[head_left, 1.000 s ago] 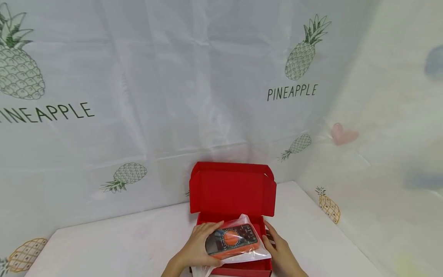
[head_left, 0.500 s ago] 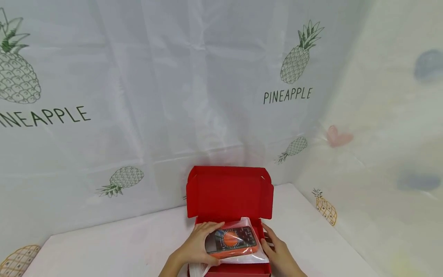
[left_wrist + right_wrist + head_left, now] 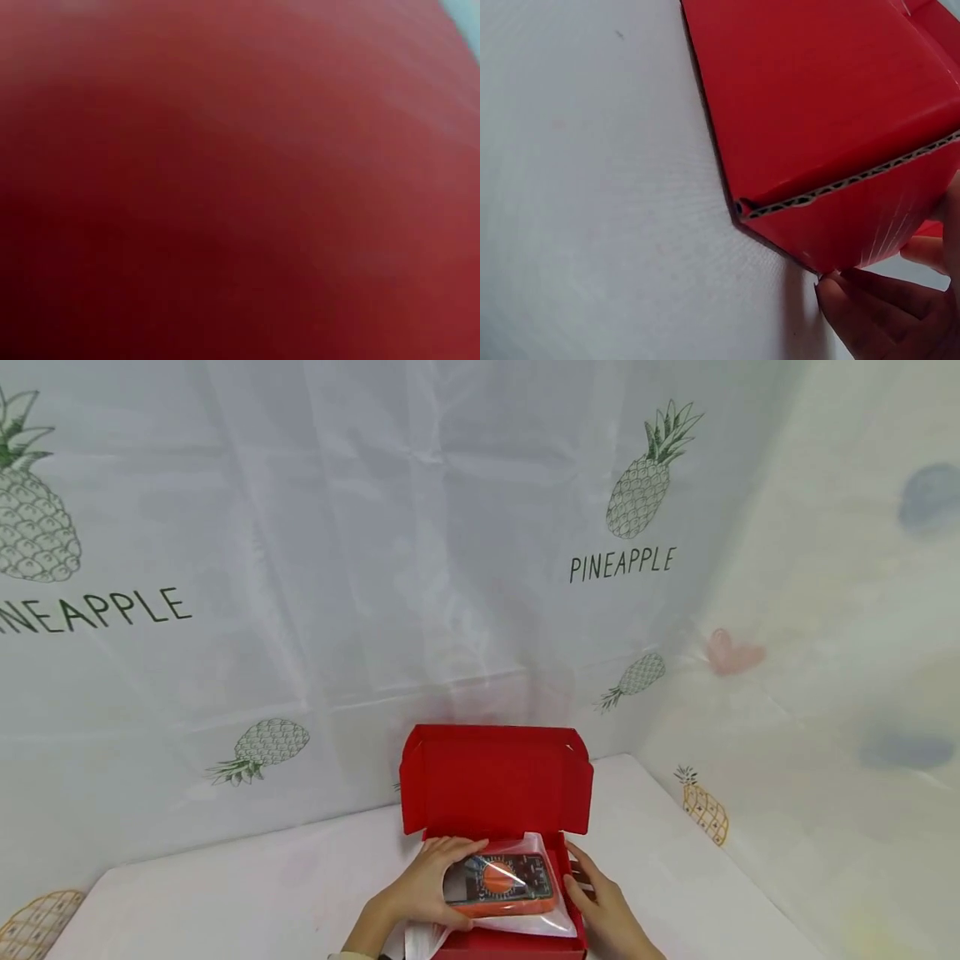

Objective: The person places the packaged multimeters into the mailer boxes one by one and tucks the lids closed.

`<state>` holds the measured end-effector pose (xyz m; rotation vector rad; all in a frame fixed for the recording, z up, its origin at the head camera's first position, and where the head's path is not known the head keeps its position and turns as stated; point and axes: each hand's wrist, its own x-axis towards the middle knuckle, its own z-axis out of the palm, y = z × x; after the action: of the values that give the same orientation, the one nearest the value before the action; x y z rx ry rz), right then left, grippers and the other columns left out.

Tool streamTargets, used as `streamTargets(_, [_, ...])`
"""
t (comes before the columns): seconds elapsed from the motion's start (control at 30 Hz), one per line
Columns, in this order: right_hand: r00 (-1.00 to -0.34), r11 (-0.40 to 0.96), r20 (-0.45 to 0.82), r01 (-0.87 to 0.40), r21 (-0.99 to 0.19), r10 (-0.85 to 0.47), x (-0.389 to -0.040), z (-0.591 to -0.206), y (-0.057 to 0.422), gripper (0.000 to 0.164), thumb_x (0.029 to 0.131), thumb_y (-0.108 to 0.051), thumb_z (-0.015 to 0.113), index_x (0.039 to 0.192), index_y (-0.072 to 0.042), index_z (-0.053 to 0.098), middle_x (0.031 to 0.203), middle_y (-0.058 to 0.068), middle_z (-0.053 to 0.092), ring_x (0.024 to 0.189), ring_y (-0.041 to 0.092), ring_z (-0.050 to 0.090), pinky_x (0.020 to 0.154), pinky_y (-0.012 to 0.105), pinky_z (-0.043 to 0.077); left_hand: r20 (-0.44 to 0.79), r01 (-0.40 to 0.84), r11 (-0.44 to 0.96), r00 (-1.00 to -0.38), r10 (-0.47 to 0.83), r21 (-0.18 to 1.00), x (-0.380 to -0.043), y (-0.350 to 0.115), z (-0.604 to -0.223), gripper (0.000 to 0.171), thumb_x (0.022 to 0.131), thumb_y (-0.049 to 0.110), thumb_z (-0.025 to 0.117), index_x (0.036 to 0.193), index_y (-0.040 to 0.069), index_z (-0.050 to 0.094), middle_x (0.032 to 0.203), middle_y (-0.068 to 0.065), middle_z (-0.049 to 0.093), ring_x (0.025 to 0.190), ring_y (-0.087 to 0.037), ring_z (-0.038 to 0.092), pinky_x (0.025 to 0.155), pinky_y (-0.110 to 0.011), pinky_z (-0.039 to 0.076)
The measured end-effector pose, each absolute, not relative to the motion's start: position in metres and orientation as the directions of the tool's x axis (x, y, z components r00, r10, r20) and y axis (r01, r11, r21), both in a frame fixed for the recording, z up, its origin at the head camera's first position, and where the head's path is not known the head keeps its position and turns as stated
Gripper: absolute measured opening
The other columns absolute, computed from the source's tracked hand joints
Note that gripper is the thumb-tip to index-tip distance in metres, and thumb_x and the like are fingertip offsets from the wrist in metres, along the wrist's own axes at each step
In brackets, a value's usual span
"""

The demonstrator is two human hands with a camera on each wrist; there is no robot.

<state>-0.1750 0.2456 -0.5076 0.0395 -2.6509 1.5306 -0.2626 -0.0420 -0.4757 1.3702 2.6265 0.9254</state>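
Two hands are working at the bottom of the head view: the left hand (image 3: 431, 885) is gripping one end of a single digital multimeter (image 3: 517, 887) through its wrapping, the thumb curling along the near side and the fingers along the far side. The right hand (image 3: 611, 914) is holding its fingers spread and slightly bent, resting them against the right end of the box. The multimeter, with one orange rotary dial (image 3: 498, 877) facing up, is lying inside one clear plastic bag (image 3: 534, 924), whose left end is trailing past the left hand. Bag and meter are sitting at the open tray of one red cardboard box (image 3: 495, 947); whether they are touching its floor cannot be told. The box's one lid (image 3: 491, 781) is standing raised at the back, two side flaps spreading from it. The right wrist view is showing corrugated edges at a box corner; the left wrist view is blurring into red. One white table (image 3: 247, 902) is supporting the box, and behind it a pale backdrop (image 3: 360, 568) is displaying two "PINEAPPLE" words and one pink heart (image 3: 731, 653).
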Motion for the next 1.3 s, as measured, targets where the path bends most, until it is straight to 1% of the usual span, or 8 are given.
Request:
streamTargets(0.17, [-0.999, 0.424, 0.033, -0.031, -0.905, -0.003, -0.172, -0.511, 0.247, 0.063, 0.093, -0.034, 0.053, 0.146, -0.019, 0.024, 0.131, 0.022, 0.048, 0.111, 0.033, 0.056, 0.078, 0.042, 0.056, 0.23, 0.781, 0.441, -0.574, 0.786, 0.443, -0.264, -0.041, -0.478, 0.09, 0.058, 0.047, 0.076, 0.139, 0.025, 0.043, 0.127, 0.01, 0.053, 0.115, -0.012, 0.044, 0.098, -0.048, 0.034])
streamTargets(0.3, [-1.0, 0.426, 0.031, -0.026, -0.904, 0.005, -0.172, -0.512, 0.25, 0.064, 0.093, -0.034, 0.053, 0.147, -0.018, 0.024, 0.131, 0.023, 0.048, 0.11, 0.033, 0.057, 0.077, 0.043, 0.056, 0.231, 0.784, 0.437, -0.569, 0.789, 0.441, -0.265, -0.037, -0.478, 0.09, 0.057, 0.047, 0.076, 0.139, 0.026, 0.043, 0.127, 0.009, 0.053, 0.115, -0.011, 0.043, 0.099, -0.047, 0.034])
streamTargets(0.43, [-0.999, 0.463, 0.037, -0.018, -0.886, 0.03, -0.172, -0.511, 0.251, 0.062, 0.092, -0.034, 0.053, 0.146, -0.017, 0.027, 0.129, 0.021, 0.05, 0.108, 0.031, 0.058, 0.077, 0.042, 0.056, 0.241, 0.797, 0.42, -0.552, 0.799, 0.433, -0.266, -0.032, -0.477, 0.089, 0.057, 0.046, 0.076, 0.138, 0.025, 0.044, 0.127, 0.008, 0.054, 0.115, -0.01, 0.045, 0.099, -0.048, 0.032])
streamTargets(0.63, [-1.0, 0.434, 0.009, -0.002, -0.901, 0.015, -0.172, -0.51, 0.252, 0.063, 0.092, -0.035, 0.054, 0.146, -0.014, 0.027, 0.13, 0.024, 0.048, 0.112, 0.035, 0.055, 0.08, 0.046, 0.055, 0.222, 0.8, 0.403, -0.535, 0.815, 0.445, -0.268, -0.027, -0.478, 0.09, 0.058, 0.046, 0.075, 0.14, 0.026, 0.041, 0.128, 0.008, 0.052, 0.116, -0.01, 0.043, 0.101, -0.048, 0.033])
streamTargets(0.83, [-1.0, 0.446, 0.012, 0.0, -0.895, 0.023, -0.172, -0.506, 0.252, 0.064, 0.091, -0.036, 0.055, 0.146, -0.016, 0.028, 0.131, 0.023, 0.048, 0.111, 0.034, 0.055, 0.082, 0.047, 0.054, 0.214, 0.79, 0.375, -0.523, 0.825, 0.485, -0.272, -0.025, -0.479, 0.095, 0.058, 0.046, 0.077, 0.142, 0.035, 0.034, 0.13, 0.007, 0.052, 0.118, -0.012, 0.04, 0.1, -0.051, 0.034])
streamTargets(0.97, [-1.0, 0.441, 0.012, -0.003, -0.897, 0.017, -0.172, -0.506, 0.254, 0.064, 0.092, -0.035, 0.055, 0.146, -0.015, 0.027, 0.131, 0.023, 0.048, 0.112, 0.035, 0.055, 0.081, 0.046, 0.054, 0.184, 0.769, 0.367, -0.523, 0.832, 0.524, -0.275, -0.024, -0.479, 0.096, 0.059, 0.05, 0.076, 0.142, 0.037, 0.03, 0.133, 0.009, 0.049, 0.119, -0.012, 0.036, 0.099, -0.05, 0.037])
streamTargets(1.17, [-0.998, 0.424, 0.057, -0.054, -0.904, -0.008, -0.176, -0.509, 0.252, 0.061, 0.093, -0.03, 0.054, 0.146, -0.012, 0.029, 0.13, 0.024, 0.05, 0.11, 0.036, 0.057, 0.08, 0.042, 0.055, 0.099, 0.696, 0.402, -0.559, 0.823, 0.595, -0.276, -0.03, -0.478, 0.091, 0.06, 0.05, 0.076, 0.14, 0.038, 0.035, 0.13, 0.013, 0.046, 0.118, -0.013, 0.035, 0.09, -0.04, 0.047])
streamTargets(1.3, [-0.998, 0.423, 0.067, -0.064, -0.904, -0.006, -0.177, -0.51, 0.252, 0.061, 0.093, -0.029, 0.055, 0.146, -0.011, 0.029, 0.129, 0.025, 0.05, 0.11, 0.036, 0.057, 0.079, 0.042, 0.055, 0.088, 0.684, 0.394, -0.555, 0.827, 0.614, -0.277, -0.029, -0.478, 0.09, 0.062, 0.048, 0.077, 0.14, 0.037, 0.035, 0.13, 0.012, 0.044, 0.118, -0.014, 0.034, 0.089, -0.038, 0.048])
